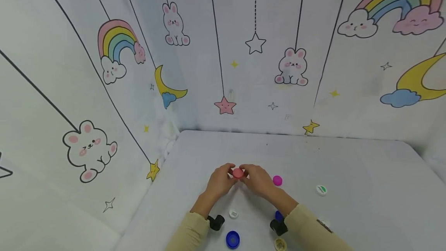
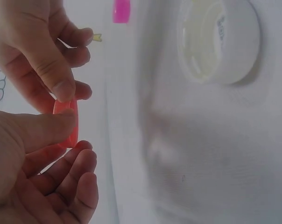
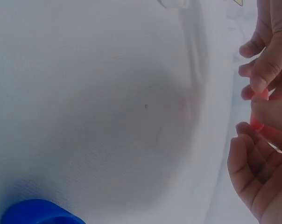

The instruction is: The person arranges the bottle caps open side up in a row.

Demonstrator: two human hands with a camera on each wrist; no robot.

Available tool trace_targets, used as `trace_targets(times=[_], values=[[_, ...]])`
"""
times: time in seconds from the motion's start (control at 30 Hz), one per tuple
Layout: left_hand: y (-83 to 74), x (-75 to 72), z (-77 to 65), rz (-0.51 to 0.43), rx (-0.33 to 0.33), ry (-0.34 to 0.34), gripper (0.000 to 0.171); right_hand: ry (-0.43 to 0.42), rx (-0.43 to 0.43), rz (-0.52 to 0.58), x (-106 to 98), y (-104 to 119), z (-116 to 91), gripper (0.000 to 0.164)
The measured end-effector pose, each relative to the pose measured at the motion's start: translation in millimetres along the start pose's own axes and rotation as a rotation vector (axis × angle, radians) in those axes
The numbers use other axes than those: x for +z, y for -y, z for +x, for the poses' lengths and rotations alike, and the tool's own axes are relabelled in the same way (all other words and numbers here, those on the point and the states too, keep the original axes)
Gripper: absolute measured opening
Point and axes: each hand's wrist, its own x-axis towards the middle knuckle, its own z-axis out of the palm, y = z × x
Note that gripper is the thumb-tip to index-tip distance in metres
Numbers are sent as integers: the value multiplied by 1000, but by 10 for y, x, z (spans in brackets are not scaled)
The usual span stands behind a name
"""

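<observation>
Nearest, a blue cap (image 1: 232, 239) and a yellow cap (image 1: 280, 244) are lying on the table (image 1: 348, 165). Beyond, a white cap (image 1: 234, 214) is resting, the left wrist view alone showing its thick side wall. Farther, the left hand (image 1: 219, 181) and right hand (image 1: 258, 180) are both pinching the red cap (image 1: 238, 173), raised between them; a pink cap (image 1: 277, 180) is lying just beside. The head view is showing the red cap's round face; both wrist views are catching its narrow edge, its length running hand to hand.
</observation>
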Motion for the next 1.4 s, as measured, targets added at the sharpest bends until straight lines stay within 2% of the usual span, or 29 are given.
trace_targets(times=[0.13, 0.33, 0.57, 0.77, 1.03, 1.23, 1.4], values=[[11, 3, -12, -31, -8, -13, 31, 1, 0, -8, 35, -10, -4, 41], [25, 4, -25, -9, 9, -40, 18, -28, -26, -17, 54, -21, -13, 32], [45, 18, -25, -74, -45, -4, 12, -61, -3, 3, 58, -40, -21, 26], [67, 16, 5, -128, -56, -23, 16, -133, -34, 13, 95, -56, -11, 33], [64, -26, 30, -202, -84, -58, 17, -202, -133, -8, 116, 1, -25, 46], [66, -42, 19, -274, -96, -56, 17, -196, -140, -62, 140, 8, -50, 53], [95, -11, -6, -304, -87, -56, 20, -183, -107, -68, 180, -8, -62, 54]])
